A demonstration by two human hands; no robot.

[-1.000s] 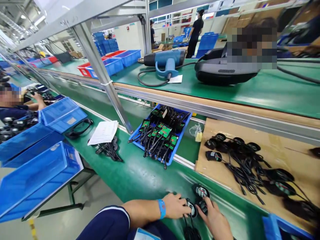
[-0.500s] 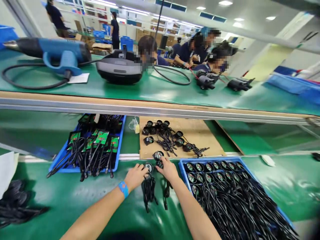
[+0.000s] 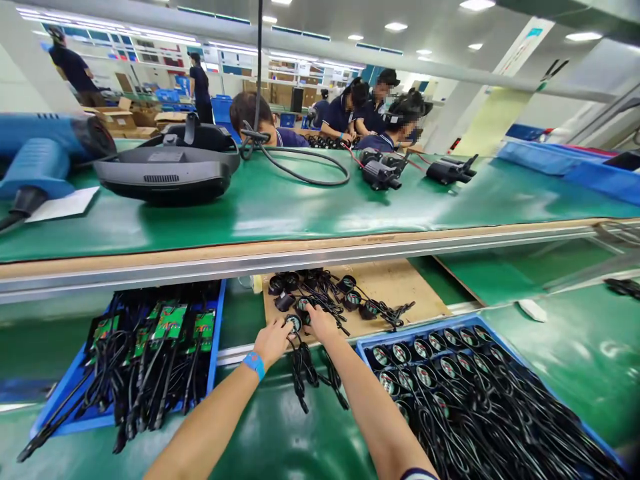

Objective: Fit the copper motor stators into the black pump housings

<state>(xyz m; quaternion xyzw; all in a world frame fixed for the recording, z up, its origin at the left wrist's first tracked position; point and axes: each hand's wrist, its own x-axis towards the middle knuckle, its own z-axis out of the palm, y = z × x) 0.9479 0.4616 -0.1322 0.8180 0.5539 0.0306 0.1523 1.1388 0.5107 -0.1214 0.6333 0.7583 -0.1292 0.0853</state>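
My left hand (image 3: 273, 341), wearing a blue wristband, is closed on a round black cabled part (image 3: 294, 325) with a circuit board in its open face. My right hand (image 3: 321, 324) grips a second such round part (image 3: 303, 305) just beyond it, at the near edge of a cardboard sheet (image 3: 400, 283). Bundled black cables (image 3: 303, 367) hang from the held parts over the green table. Several more round cabled parts (image 3: 352, 300) lie loose on the cardboard. On the right, a blue tray (image 3: 367, 357) holds rows of the same parts, their cables trailing forward.
A blue bin (image 3: 216, 347) at left holds green circuit boards (image 3: 170, 321) with black cables. On the shelf (image 3: 280, 207) above lie a heat gun (image 3: 45, 143), a grey-black headset (image 3: 167, 163) and black devices (image 3: 380, 170). Several people work beyond.
Both hands have moved forward with their round parts, from the green table to the cardboard's near edge. The camera view has shifted too, with the shelf's front edge now lower in the picture.
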